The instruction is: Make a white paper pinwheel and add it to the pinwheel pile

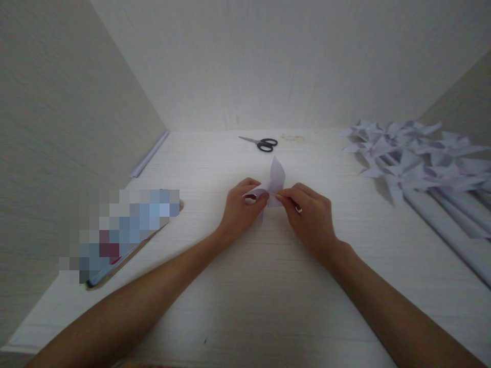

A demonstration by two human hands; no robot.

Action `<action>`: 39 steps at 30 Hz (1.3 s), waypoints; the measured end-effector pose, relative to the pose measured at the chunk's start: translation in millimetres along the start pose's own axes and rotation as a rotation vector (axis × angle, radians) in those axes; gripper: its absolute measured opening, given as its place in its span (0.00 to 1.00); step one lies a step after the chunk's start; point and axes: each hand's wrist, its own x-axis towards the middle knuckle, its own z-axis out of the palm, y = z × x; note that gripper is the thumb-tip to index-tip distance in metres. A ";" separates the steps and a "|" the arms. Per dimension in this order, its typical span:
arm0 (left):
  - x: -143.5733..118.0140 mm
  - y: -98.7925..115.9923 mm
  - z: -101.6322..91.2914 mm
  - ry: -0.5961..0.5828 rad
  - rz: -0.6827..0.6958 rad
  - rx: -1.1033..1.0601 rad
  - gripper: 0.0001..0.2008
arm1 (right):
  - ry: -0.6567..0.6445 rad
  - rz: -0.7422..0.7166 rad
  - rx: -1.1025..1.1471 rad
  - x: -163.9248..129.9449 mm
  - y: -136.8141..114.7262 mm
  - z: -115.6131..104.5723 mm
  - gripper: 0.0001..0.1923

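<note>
both hands pinch a folded paper [275, 181] over the table [245, 286]. the left hand [241, 210] and right hand [309, 214] squeeze its bottom; its tip sticks up above the fingers.

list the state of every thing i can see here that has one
folded paper piece: part folded, one flap standing up, pinched by both hands
left hand: shut on the paper
right hand: shut on the paper
scissors: closed, lying flat at the back, untouched
paper pinwheels: finished, lying in a pile at the right
rolled paper tube: lying against the left wall
</note>
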 end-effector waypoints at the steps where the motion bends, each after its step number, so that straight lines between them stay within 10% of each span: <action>1: 0.1 -0.3 0.0 0.003 -0.003 -0.001 0.04 | 0.018 0.012 0.022 -0.1 -0.7 -0.3 0.06; 12: 0.3 -4.1 -0.7 0.019 -0.013 -0.027 0.04 | 0.063 -0.007 0.336 -1.0 3.4 -1.8 0.05; 39: -0.2 -1.8 -0.4 0.011 -0.002 -0.023 0.03 | 0.093 0.024 0.089 1.0 2.7 -0.2 0.05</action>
